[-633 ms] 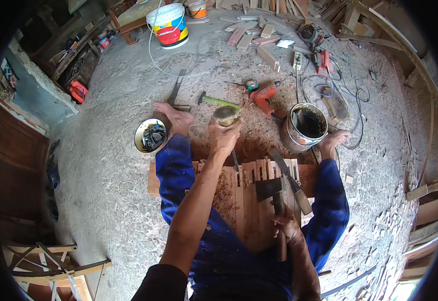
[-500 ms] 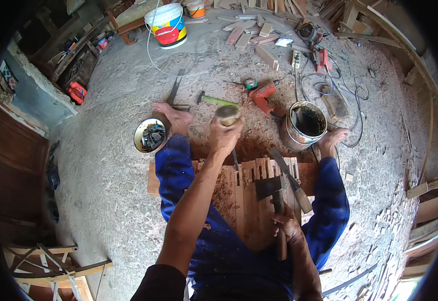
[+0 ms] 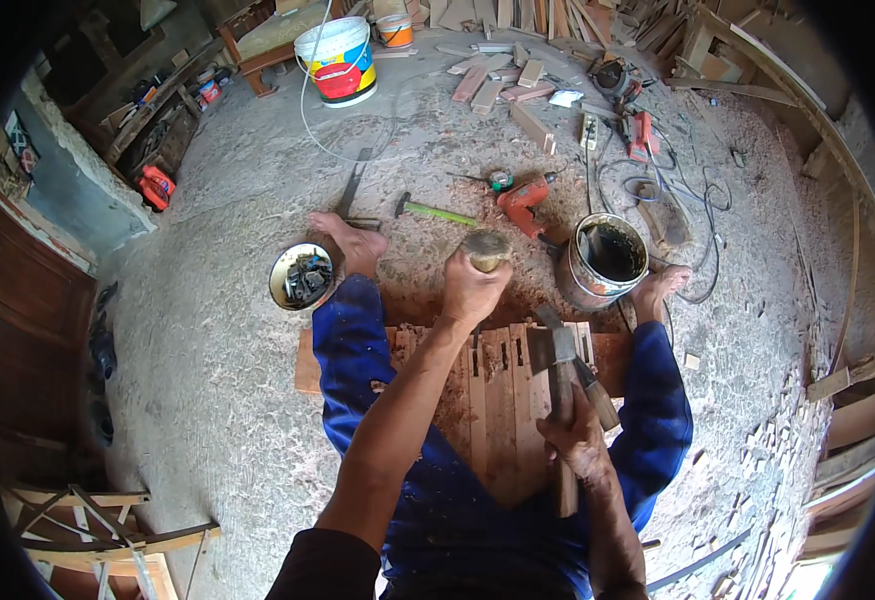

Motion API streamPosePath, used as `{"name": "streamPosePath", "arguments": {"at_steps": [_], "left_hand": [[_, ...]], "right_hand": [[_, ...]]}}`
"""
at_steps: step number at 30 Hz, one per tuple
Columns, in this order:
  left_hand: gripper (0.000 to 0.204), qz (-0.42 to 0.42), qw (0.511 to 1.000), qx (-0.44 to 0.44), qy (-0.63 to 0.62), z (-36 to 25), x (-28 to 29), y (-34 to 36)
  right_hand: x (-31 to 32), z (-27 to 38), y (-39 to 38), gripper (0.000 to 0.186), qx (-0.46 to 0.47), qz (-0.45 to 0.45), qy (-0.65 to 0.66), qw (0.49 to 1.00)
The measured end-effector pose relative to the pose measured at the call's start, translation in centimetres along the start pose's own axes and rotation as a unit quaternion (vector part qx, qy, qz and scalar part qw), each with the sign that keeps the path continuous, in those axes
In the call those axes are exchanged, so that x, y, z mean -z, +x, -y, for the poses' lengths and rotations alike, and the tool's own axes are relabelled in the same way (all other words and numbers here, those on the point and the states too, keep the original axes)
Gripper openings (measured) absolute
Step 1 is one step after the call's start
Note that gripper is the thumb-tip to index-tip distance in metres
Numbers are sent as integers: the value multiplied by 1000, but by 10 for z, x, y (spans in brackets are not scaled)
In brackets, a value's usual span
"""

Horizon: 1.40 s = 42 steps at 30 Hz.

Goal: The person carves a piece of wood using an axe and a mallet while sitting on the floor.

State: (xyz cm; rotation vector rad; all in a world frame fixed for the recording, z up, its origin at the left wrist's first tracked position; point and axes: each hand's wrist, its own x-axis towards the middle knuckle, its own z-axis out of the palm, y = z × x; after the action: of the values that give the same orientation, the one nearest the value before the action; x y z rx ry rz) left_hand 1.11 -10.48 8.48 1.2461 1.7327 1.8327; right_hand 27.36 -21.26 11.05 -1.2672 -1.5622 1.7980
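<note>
My left hand (image 3: 470,290) is closed round a chisel (image 3: 485,246) held upright, its worn round wooden butt facing up; its lower end at the wood is mostly hidden by the hand. My right hand (image 3: 574,437) grips the wooden handle of a hatchet (image 3: 560,390), whose dark blade points left over the boards. Under both lie several wooden strips (image 3: 490,410) side by side, with narrow slots cut near their far ends and shavings on them. A second chisel (image 3: 600,402) with a wooden handle lies across the strips, partly behind the hatchet.
Past my right knee stands a dirty bucket (image 3: 605,262); a bowl of small metal parts (image 3: 304,277) is by my left foot. A green-handled hammer (image 3: 437,212), a red drill (image 3: 524,200), a handsaw (image 3: 353,182) and cords lie on the floor ahead. Wood offcuts (image 3: 502,80) lie farther off.
My left hand has shifted right and slightly down with the chisel. The hatchet in my right hand has risen a little and turned, its head moving up and right.
</note>
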Motion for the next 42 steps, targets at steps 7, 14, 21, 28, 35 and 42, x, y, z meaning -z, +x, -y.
{"name": "streamPosePath", "arguments": {"at_steps": [7, 14, 21, 28, 35, 42], "left_hand": [[19, -28, 999, -24, -35, -11, 8, -8], [21, -60, 996, -61, -3, 3, 14, -10], [26, -35, 990, -62, -121, 1, -8, -20], [23, -28, 999, -19, -1, 8, 8, -17], [31, 35, 890, 103, -443, 32, 17, -26], [34, 14, 924, 28, -381, 34, 11, -45]], "right_hand": [[6, 88, 9, 75, 276, -56, -293, 914], [-16, 196, 14, 76, 316, -71, -303, 896], [1, 122, 83, 75, 361, -36, -563, 742], [-12, 224, 21, 73, 346, -57, -286, 892], [-25, 161, 57, 76, 392, -76, -508, 763], [-15, 158, 27, 71, 392, -7, -477, 787]]}}
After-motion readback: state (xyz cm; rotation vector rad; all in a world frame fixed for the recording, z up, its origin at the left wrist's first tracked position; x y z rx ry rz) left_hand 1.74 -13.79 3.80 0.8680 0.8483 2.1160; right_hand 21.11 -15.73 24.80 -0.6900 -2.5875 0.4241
